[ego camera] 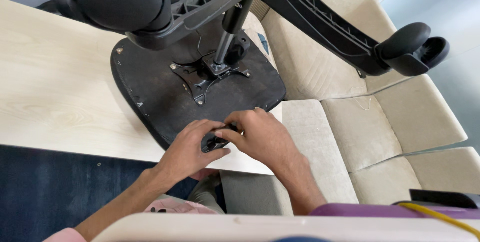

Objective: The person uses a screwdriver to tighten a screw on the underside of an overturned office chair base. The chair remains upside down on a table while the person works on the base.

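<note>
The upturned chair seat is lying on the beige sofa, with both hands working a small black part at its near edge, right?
Not quite. The head view shows the upturned chair seat lying on the light wooden table, not on the beige sofa, which stands beside it. The rest holds: the left hand and right hand together grip a small black part at the seat's near edge.

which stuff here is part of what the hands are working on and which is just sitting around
In hand:
- left hand and right hand, both on a small black part
- upturned chair seat
- metal mounting plate
- wheeled chair base

Just there:
- beige sofa
- pale wooden table
- yellow cable
</note>
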